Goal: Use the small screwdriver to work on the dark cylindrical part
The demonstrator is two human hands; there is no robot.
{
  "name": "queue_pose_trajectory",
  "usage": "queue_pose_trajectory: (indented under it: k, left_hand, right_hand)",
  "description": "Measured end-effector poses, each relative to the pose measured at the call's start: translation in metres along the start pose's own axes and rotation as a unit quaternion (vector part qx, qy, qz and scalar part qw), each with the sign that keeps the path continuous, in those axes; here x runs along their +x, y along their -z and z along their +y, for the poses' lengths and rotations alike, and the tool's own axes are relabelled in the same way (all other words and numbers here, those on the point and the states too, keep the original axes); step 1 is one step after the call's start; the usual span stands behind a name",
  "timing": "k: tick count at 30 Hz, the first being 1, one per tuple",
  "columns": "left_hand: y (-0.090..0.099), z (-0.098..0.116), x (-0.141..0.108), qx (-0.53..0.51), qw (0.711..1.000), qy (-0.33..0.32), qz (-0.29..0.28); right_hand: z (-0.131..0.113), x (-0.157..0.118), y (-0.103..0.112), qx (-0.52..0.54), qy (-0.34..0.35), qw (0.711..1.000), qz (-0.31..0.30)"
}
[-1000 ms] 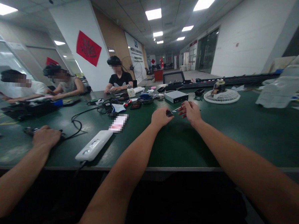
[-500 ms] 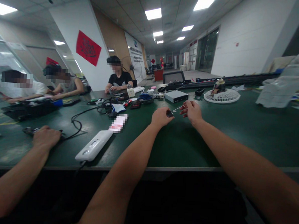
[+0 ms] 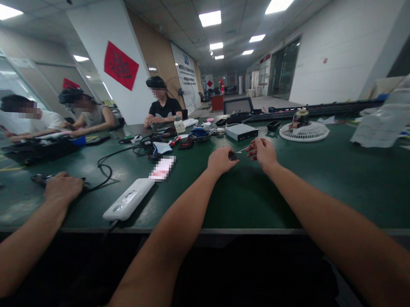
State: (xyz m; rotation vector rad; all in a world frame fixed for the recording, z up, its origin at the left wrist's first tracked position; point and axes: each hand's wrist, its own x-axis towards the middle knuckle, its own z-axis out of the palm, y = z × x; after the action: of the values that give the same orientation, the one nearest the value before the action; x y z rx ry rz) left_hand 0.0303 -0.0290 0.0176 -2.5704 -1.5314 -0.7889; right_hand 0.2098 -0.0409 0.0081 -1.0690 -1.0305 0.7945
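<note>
almost nothing has shifted in the last second: just on the near side of the silver box (image 3: 241, 130), the left hand (image 3: 221, 160) is closed round a dark piece (image 3: 233, 156) and the right hand (image 3: 265, 154) pinches a thin tool (image 3: 242, 150) aimed at it, suggesting slow work on one spot. whether the tip touches is too small to tell. counted: one piece, one tool, one box; right of it, one white fan grille (image 3: 309, 133); left of it, one power strip (image 3: 129, 200), one co-worker's hand (image 3: 64, 186), three seated people (image 3: 164, 108).
</note>
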Motion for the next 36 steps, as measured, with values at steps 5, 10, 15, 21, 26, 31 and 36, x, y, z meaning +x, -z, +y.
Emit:
queue_pose_trajectory:
  k: [5,10,15,21,26,31,36]
  left_hand:
    - [0.001,0.001,0.0,0.001,1.0,-0.001,-0.006]
    - [0.003,0.002,-0.001,0.001,1.0,0.005,-0.008]
    - [0.0,0.0,0.0,-0.001,1.0,-0.002,0.002]
    - [-0.002,-0.001,0.001,0.001,1.0,-0.003,0.005]
    - [0.0,-0.001,0.0,0.007,1.0,0.005,0.009]
    - [-0.002,-0.005,0.001,0.0,1.0,-0.002,0.008]
    - [-0.008,-0.011,0.004,-0.005,1.0,-0.018,0.019]
  right_hand:
    - [0.004,0.003,0.001,-0.045,0.012,0.999,-0.02]
    - [0.003,0.003,0.002,-0.047,0.002,0.999,-0.018]
    - [0.001,0.001,0.001,-0.041,-0.007,0.999,-0.008]
    - [0.0,0.0,0.0,-0.007,-0.008,1.0,-0.006]
    - [0.003,0.001,0.0,0.008,-0.003,1.0,-0.017]
    - [0.003,0.001,-0.001,0.023,-0.021,0.999,-0.036]
    - [0.004,0.002,-0.001,0.026,-0.043,0.998,-0.032]
